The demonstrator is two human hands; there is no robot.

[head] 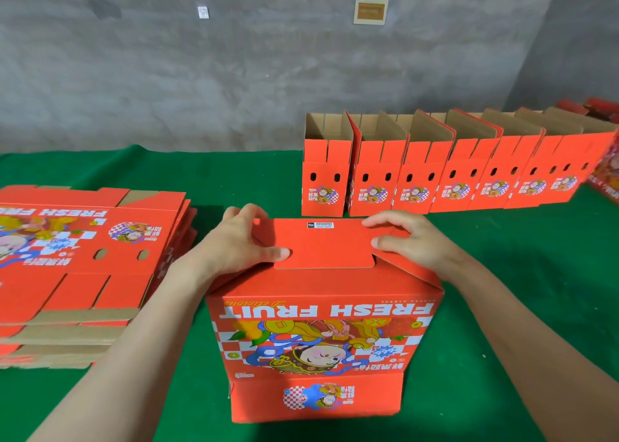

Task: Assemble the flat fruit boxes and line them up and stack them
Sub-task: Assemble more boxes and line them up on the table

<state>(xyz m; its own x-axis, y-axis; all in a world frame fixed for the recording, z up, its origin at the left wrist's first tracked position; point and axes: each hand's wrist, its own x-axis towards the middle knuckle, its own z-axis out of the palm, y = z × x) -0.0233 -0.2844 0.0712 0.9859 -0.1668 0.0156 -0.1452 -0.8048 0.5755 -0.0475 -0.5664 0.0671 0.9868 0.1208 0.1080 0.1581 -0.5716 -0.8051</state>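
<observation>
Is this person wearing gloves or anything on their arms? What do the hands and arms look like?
No gloves: the left hand and the right hand are both bare. No ring, watch or wristband shows on either. The left forearm and the right forearm are bare too, with no sleeve in view down to the picture's lower edge.

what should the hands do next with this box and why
Probably press the tabbed flap down until it locks: it lies across the upturned box with its tab edge showing, left hand and right hand holding either side. Then it can join the row.
</observation>
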